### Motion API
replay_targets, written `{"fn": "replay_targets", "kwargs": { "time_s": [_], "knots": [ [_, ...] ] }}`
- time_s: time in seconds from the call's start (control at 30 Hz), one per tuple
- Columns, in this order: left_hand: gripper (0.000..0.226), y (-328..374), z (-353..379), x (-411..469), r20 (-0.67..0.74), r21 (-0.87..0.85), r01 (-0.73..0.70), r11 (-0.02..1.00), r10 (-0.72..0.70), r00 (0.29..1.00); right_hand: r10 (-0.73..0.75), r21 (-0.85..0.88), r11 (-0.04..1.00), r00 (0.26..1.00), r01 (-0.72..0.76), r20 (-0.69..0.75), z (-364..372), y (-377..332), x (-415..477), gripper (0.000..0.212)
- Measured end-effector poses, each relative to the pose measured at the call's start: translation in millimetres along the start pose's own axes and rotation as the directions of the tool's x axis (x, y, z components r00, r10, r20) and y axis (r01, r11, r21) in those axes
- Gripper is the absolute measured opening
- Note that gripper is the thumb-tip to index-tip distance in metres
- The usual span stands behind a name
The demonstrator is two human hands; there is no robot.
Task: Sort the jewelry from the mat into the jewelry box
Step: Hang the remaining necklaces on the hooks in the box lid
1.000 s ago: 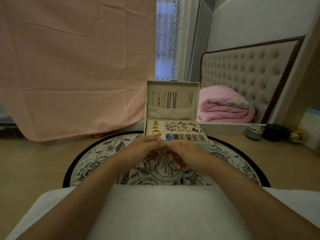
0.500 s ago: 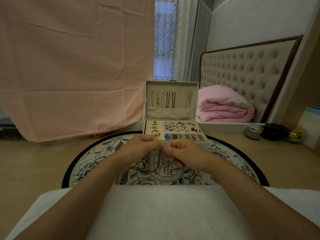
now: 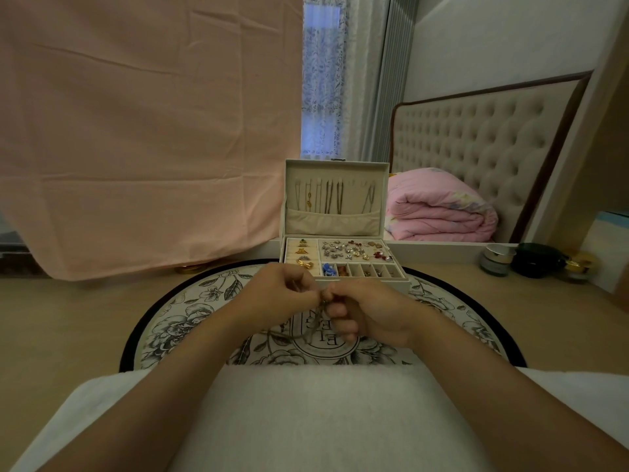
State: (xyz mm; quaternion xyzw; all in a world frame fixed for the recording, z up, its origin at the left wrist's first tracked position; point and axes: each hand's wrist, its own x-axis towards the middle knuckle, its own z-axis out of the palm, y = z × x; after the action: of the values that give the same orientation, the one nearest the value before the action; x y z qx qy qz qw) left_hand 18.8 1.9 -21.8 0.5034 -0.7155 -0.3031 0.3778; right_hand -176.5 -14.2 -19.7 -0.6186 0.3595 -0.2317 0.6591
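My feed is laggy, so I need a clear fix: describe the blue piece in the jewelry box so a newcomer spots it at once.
Find the open cream jewelry box at the far edge of the round floral mat. A row of small compartments runs along its front; the blue piece lies in the leftmost. It is the only blue item there; its neighbour is orange-red.

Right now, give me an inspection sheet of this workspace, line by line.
Surface: wooden top under a round floral mat.
Job's things: open jewelry box, tray part filled; thin chain above the mat.
Clutter: jars at right; white cloth near.
Grips: left hand and right hand both pinch the chain.
Cables: nothing seen.
Surroundings: pink sheet, folded quilt, tufted headboard.
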Motion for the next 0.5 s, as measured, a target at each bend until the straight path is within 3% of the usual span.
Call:
{"fn": "replay_targets", "kwargs": {
  "time_s": [0.07, 0.2, 0.33, 0.5],
  "knots": [
    [0.007, 2.4, 1.0, -1.0, -0.020, -0.090, 0.033, 0.995, -0.035, 0.999, 0.024, -0.046, 0.999, 1.000, -0.024, 0.015, 1.9, -1.8, 1.9, 0.027],
    [0.019, 10.5, 14.3, -2.5, 0.066, -0.091, 0.096, 0.991, -0.090, 0.994, -0.034, -0.248, 0.969, 0.996, 0.012, -0.085, -1.5, -3.1, 0.8, 0.039],
    [0.025, 10.5, 11.5, -3.4, 0.121, -0.067, 0.087, 0.994, -0.078, 0.990, -0.104, -0.058, 0.993, 0.993, 0.101, -0.056, -10.8, -4.6, -9.1, 0.027],
    [0.013, 10.0, 8.1, -3.6, 0.111, 0.079, -0.010, 0.997, 0.001, 0.994, 0.002, 0.060, 0.998, 1.000, -0.004, 0.024, -5.3, 1.3, -4.1, 0.024]
  ]
}}
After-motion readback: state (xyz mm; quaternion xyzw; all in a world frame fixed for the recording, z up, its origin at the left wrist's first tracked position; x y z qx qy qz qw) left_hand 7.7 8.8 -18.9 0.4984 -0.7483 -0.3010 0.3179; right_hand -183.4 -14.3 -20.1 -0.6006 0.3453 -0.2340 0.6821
